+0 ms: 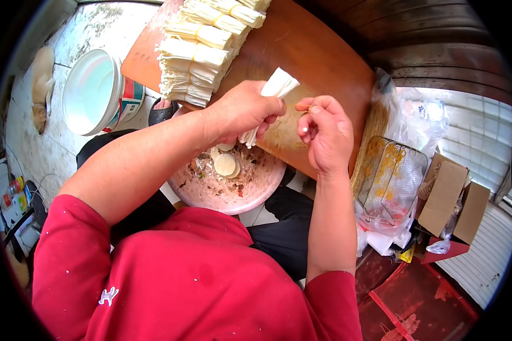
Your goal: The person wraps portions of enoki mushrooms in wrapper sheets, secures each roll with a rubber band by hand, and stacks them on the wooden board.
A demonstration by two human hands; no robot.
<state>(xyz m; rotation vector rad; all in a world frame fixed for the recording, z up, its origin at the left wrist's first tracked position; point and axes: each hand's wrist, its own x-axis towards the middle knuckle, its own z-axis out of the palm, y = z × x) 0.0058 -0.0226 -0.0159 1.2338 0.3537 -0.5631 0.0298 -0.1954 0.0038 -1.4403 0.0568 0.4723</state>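
Observation:
My left hand (pixel 247 111) is closed round a bundle of white enoki mushrooms (pixel 280 83), held tilted over the near edge of the brown board. The stems stick out above and below the fist. Beside it, my right hand (pixel 330 133) has its fingers curled in a pinch, with a thin tan rubber band (pixel 302 107) at the fingertips. A small white bit shows by the curled fingers. At the board's far left, banded enoki bundles (pixel 193 54) are stacked in a pile. Below my hands, a pink basin (pixel 261 190) holds pale round discs (pixel 226 165) and dark scraps.
The brown board (pixel 318 45) spans the upper middle. A white bucket (pixel 94 91) stands on the left floor, with a light-coloured animal (pixel 41 85) lying beyond it. A wire basket (pixel 392 179), plastic bags (pixel 421 122) and an opened cardboard box (pixel 446 196) crowd the right side.

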